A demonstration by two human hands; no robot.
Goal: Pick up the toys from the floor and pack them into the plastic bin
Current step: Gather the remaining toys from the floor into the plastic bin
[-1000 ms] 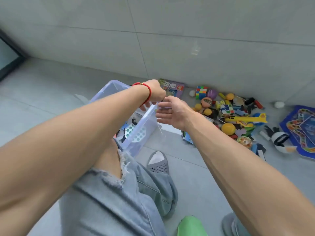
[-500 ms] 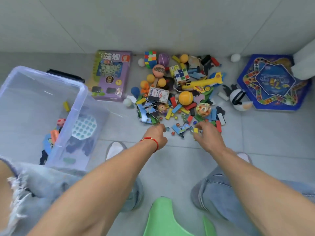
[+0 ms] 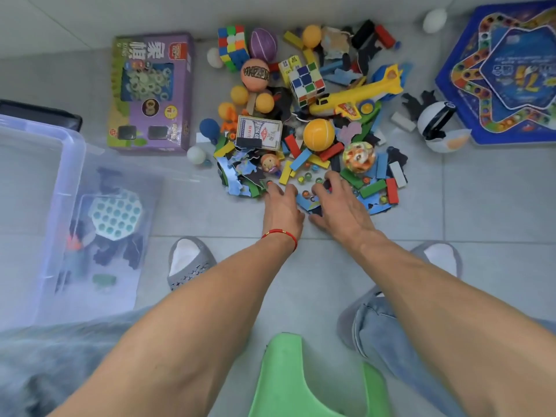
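A heap of toys (image 3: 304, 115) lies on the grey floor: balls, two puzzle cubes, a yellow plane, a card box, coloured blocks, puzzle pieces and marbles. My left hand (image 3: 282, 207), with a red string at the wrist, reaches the heap's near edge, fingertips among marbles and puzzle pieces. My right hand (image 3: 338, 206) lies beside it, fingers spread over blue puzzle pieces (image 3: 307, 203) and marbles. What the fingertips hold is hidden. The clear plastic bin (image 3: 72, 164) stands at the left with a few toys inside.
A purple game box (image 3: 153, 91) lies behind the bin. A blue star-shaped board (image 3: 505, 70) and a white plush toy (image 3: 436, 124) sit at the right. My slippered feet (image 3: 188, 263) flank a green stool (image 3: 304, 377) below.
My hands left the bin's rim and came down to the toy heap. Since half a second ago they have drawn close together at its near edge.
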